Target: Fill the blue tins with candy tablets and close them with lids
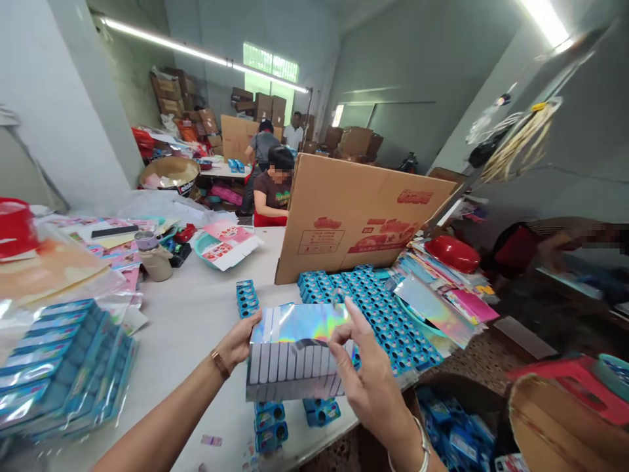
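I hold a shiny holographic display box [295, 351] above the white table [191, 314]; a row of small white-sided boxes stands packed inside it. My left hand [240, 341] grips its left end, thumb over the top edge. My right hand [361, 370] pinches the folded holographic flap at the right front. Directly below the box, several small blue boxes [270, 426] lie on the table.
A big sheet of blue boxes [378, 308] lies beyond, in front of a tall cardboard carton [354, 216]. Wrapped blue packs [63, 367] are stacked at left. A person [272, 190] sits behind the carton; others stand farther back. A red stool [565, 387] is at lower right.
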